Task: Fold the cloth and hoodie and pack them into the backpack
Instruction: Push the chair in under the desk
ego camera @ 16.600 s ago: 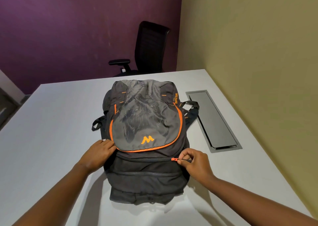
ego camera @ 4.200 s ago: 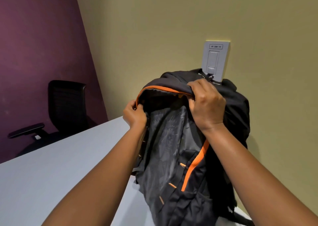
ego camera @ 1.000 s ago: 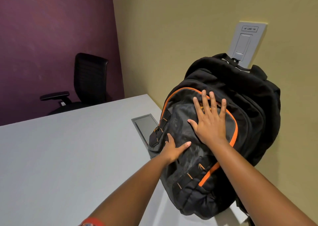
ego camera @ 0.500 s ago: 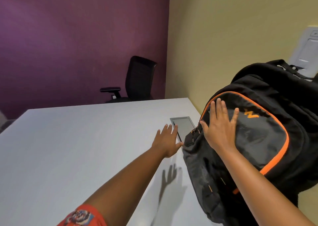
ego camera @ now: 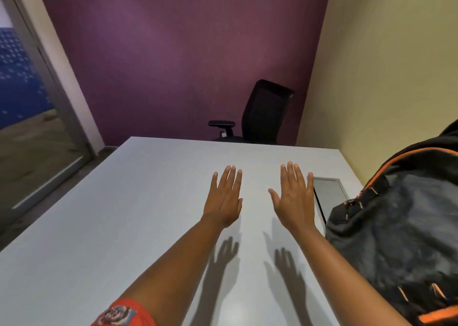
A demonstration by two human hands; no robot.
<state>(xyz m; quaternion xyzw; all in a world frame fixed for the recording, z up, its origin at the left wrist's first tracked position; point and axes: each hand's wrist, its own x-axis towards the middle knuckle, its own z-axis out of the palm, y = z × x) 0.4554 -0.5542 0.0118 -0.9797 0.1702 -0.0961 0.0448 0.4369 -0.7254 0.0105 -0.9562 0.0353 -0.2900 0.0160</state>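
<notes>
Backpack stands on white table by yellow wall.

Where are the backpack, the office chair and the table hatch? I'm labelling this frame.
backpack (ego camera: 396,226): head view, grey front panel.
office chair (ego camera: 266,112): head view, black backrest.
table hatch (ego camera: 329,189): head view, grey lid.

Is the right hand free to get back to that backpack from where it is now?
Probably yes: the right hand is open and empty above the table, and the backpack stands just beside it with nothing between.
</notes>
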